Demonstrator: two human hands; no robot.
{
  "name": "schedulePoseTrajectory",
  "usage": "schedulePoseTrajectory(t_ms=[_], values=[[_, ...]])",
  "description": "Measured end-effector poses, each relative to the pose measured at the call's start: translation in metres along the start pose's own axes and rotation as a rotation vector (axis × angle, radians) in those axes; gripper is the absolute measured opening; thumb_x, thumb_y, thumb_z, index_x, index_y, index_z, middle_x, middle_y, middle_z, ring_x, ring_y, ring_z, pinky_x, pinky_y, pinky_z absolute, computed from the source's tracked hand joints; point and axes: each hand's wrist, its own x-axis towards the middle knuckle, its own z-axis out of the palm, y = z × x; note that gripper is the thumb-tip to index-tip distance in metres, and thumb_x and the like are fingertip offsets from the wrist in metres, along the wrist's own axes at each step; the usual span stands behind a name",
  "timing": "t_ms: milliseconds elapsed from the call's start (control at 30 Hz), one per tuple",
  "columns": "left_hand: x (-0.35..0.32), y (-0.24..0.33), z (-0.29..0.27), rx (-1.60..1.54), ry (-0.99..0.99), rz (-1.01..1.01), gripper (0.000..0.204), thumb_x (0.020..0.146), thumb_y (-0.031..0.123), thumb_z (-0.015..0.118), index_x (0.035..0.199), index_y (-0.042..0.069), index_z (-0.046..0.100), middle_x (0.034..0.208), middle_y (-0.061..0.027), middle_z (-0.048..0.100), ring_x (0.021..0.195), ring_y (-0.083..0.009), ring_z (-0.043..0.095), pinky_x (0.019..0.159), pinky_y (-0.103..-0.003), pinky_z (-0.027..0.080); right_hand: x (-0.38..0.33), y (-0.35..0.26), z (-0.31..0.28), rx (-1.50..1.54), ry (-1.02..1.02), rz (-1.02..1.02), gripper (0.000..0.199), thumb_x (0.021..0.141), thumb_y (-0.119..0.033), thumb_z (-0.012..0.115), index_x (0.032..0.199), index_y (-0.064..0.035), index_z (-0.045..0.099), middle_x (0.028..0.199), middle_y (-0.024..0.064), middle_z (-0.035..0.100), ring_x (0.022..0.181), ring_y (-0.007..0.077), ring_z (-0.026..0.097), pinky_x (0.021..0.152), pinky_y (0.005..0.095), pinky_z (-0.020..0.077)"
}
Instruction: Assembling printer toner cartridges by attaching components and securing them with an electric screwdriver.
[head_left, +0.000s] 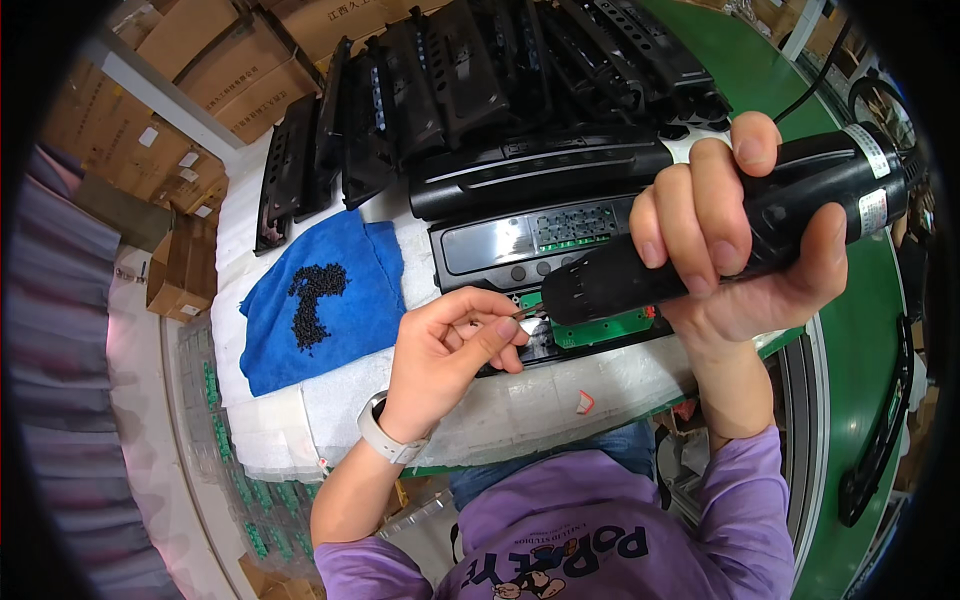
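My right hand [720,230] is wrapped round a black electric screwdriver [620,275], held nearly level with its nose to the left. A thin metal bit [530,312] sticks out of that nose. At the bit's end my left hand [455,340] closes thumb and fingers in a pinch; what they hold there is too small to make out. Beneath the tool lies a green circuit board [605,330] in a black housing, partly covered by the screwdriver and my hands. Left of it, small black screws [312,305] are heaped on a blue cloth [265,340].
Just beyond stands a black panel [480,245] with round buttons, then a long black cover [540,170]. Several black housings [450,80] are piled at the back. Cardboard boxes [240,80] stand at the far left. White padding [340,425] covers the bench; a green surface [850,370] lies right.
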Motion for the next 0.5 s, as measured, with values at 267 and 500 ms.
schedulePoseTrajectory(t_ms=[267, 500], values=[[-0.0023, -0.0002, 0.0015, -0.008, -0.013, -0.042, 0.014, 0.085, 0.006, 0.057, 0.096, -0.003, 0.058, 0.080, -0.0099, 0.063, 0.064, -0.0095, 0.060, 0.060, -0.019, 0.049, -0.0013, 0.0046, -0.0007, -0.040, -0.138, 0.053, 0.047, 0.082, -0.048, 0.054, 0.104, -0.0083, 0.041, 0.062, -0.0025, 0.046, 0.048, 0.0087, 0.045, 0.056, 0.0262, 0.0407], [-0.0019, -0.0018, -0.0002, 0.037, -0.054, -0.065, 0.017, 0.088, 0.011, 0.052, 0.096, -0.003, 0.058, 0.077, -0.0098, 0.064, 0.062, -0.0108, 0.061, 0.054, -0.019, 0.045, 0.0007, 0.0026, -0.0022, -0.025, -0.067, 0.074, 0.046, 0.083, -0.046, 0.052, 0.104, -0.0069, 0.042, 0.061, -0.0019, 0.046, 0.047, 0.0091, 0.043, 0.055, 0.0268, 0.0409]])
